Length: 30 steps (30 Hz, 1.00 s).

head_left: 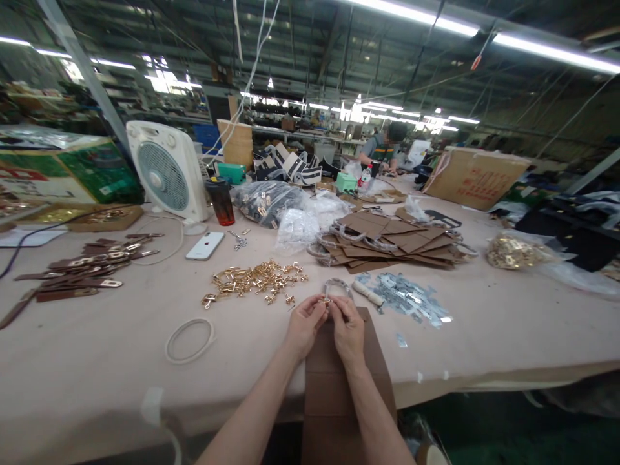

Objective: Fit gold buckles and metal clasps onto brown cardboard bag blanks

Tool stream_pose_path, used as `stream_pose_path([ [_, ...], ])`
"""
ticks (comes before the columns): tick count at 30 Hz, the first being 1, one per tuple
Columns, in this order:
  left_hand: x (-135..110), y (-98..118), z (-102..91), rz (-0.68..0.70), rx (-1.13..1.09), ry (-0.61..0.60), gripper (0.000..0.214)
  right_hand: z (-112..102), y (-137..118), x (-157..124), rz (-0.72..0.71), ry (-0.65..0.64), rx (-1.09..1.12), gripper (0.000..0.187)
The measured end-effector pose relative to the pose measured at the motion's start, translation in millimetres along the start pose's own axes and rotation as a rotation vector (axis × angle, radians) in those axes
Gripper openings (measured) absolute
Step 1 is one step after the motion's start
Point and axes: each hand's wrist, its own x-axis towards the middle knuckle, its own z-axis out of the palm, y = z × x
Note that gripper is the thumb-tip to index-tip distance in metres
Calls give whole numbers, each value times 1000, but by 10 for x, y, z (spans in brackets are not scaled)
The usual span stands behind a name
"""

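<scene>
Both my hands meet over the top of a brown bag panel [329, 387], which hangs over the table's front edge. The fingertips of my left hand [303, 328] pinch a small gold metal fitting [326, 301]. My right hand [349, 330] pinches at the same fitting from the other side; its exact shape is hidden by the fingers. A handle wrapped in clear plastic [340, 284] loops up just beyond my fingers. To the left lies a pile of gold turn-lock fittings [261, 281]. Thin grey metal plates [411, 297] are heaped to the right, beside a rolled beige strip [368, 292].
A tape ring [190, 340], phone [205, 246] and brown straps [87, 265] lie on the left. Behind stand a fan [167, 171] and dark cup [220, 201]. Stacked brown panels [387, 239] and a bag of gold parts [516, 250] lie right. Another person [382, 152] sits far back.
</scene>
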Motion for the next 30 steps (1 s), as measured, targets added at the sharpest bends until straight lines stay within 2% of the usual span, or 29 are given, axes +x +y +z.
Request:
stream_pose_path([
  [4,0,-37,-4,44,41,15,49,-18,-23,16,115,-38,72,26],
  [8,9,-59,-3,151,132,5,46,-5,32,35,329,-60,323,35],
  [11,5,-49,5,200,222,-15,42,20,104,45,409,-53,460,35],
  [18,-16,-39,1,276,363,-51,35,17,133,52,443,-53,532,27],
  [23,-48,-62,36,242,330,-88,57,-15,81,63,542,-24,729,27],
  [27,-50,-45,47,232,420,-121,43,-21,117,78,565,39,772,29],
  [30,-29,-35,11,272,482,-82,39,2,145,70,533,17,709,30],
])
